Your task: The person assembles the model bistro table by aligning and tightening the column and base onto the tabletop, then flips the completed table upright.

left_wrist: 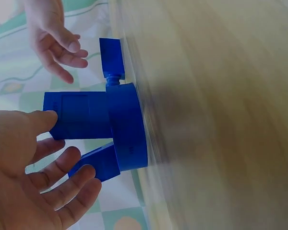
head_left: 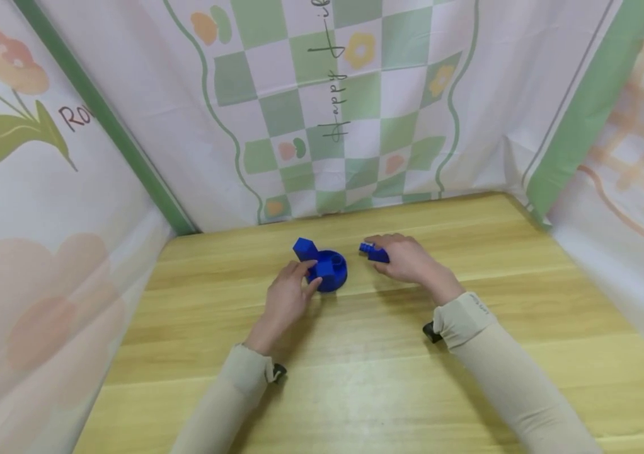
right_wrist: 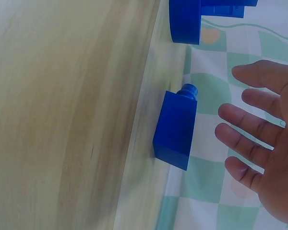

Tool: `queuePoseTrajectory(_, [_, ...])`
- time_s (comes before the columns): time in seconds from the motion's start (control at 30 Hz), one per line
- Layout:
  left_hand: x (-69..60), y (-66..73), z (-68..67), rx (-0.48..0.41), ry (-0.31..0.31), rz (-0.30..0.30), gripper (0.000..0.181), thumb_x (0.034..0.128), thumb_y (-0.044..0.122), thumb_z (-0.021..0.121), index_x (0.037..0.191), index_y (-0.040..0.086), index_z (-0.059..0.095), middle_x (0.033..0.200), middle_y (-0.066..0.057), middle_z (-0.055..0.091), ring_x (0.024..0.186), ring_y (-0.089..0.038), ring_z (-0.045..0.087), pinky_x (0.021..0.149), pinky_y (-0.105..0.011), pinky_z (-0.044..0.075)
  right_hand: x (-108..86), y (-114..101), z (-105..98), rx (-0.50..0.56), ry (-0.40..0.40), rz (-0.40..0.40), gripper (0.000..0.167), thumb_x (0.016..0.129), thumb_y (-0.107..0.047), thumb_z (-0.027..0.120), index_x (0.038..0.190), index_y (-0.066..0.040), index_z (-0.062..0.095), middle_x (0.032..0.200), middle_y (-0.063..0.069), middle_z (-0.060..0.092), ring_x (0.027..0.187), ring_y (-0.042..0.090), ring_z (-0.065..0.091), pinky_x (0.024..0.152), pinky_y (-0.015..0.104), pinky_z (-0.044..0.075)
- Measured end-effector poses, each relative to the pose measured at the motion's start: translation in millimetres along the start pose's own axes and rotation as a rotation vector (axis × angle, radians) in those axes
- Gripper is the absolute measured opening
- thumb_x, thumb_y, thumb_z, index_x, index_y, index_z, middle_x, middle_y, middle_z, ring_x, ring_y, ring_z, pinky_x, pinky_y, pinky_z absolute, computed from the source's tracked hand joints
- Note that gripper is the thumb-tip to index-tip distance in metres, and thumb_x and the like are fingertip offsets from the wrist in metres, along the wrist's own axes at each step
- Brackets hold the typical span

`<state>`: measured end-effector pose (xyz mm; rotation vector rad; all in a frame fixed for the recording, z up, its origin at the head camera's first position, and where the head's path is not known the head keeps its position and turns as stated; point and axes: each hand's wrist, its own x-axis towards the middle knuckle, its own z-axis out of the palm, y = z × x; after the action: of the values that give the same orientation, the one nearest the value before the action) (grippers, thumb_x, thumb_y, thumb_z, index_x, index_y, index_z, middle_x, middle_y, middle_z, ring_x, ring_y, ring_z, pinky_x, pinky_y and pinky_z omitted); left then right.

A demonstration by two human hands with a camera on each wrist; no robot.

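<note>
A round, shallow blue base sits on the table, and an upright blue rectangular block rises from it. My left hand pinches this block near its top between thumb and fingers. A second blue block stands tilted at the base's far left side, partly behind my left fingers in the left wrist view. My right hand hovers over a loose blue block with a ringed neck, which lies on the table right of the base. Loosely spread, the right fingers stand apart from it.
Under everything is a wooden table. A checked, printed curtain hangs along its far edge. Patterned cloth walls close in the left and right sides. Dark wrist devices stick out below both sleeves.
</note>
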<state>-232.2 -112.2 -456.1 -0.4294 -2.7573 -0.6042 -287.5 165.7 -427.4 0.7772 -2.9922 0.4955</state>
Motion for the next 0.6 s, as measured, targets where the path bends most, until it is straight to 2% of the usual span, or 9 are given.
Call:
queuePoseTrajectory(0.1, [2.0, 2.3, 1.5, 0.032, 0.003, -0.027, 0.051, 0.0947, 0.052, 0.063, 0.128, 0.014, 0.065, 0.106, -0.003, 0.065, 0.093, -0.018, 0.065, 0.071, -0.033, 0.057, -0.8, 0.7, -0.4, -0.003, 0.000, 0.003, 0.062, 0.092, -0.026, 0.070, 0.148, -0.011, 0.048, 0.139, 0.021, 0.059, 0.128, 0.043, 0.054, 0.108, 0.062, 0.040])
queuePoseTrajectory(0.3, [8.7, 12.0, 6.2, 0.076, 0.012, -0.128, 0.064, 0.0863, 0.072, 0.059, 0.115, 0.014, 0.065, 0.107, -0.003, 0.067, 0.098, -0.022, 0.067, 0.073, -0.038, 0.059, -0.7, -0.7, -1.0, -0.001, -0.001, 0.010, 0.061, 0.092, -0.026, 0.070, 0.147, -0.012, 0.048, 0.139, 0.021, 0.059, 0.128, 0.043, 0.054, 0.108, 0.062, 0.040])
queuePoseTrajectory(0.43, [10.3, 14.4, 8.2, 0.100, 0.026, -0.155, 0.062, 0.0876, 0.071, 0.058, 0.113, 0.014, 0.063, 0.106, -0.004, 0.067, 0.096, -0.023, 0.067, 0.068, -0.038, 0.058, -0.4, 0.3, -0.3, -0.003, -0.008, 0.011, 0.061, 0.092, -0.026, 0.069, 0.148, -0.012, 0.047, 0.140, 0.021, 0.058, 0.130, 0.044, 0.053, 0.109, 0.063, 0.038])
queuePoseTrajectory(0.6, [8.4, 11.6, 9.4, 0.152, 0.056, -0.159, 0.059, 0.0909, 0.064, 0.058, 0.121, 0.014, 0.063, 0.111, -0.005, 0.066, 0.097, -0.024, 0.067, 0.065, -0.039, 0.058, -1.0, 4.8, -0.4, -0.003, -0.005, 0.021, 0.061, 0.093, -0.028, 0.069, 0.148, -0.011, 0.047, 0.137, 0.020, 0.061, 0.129, 0.044, 0.053, 0.109, 0.064, 0.037])
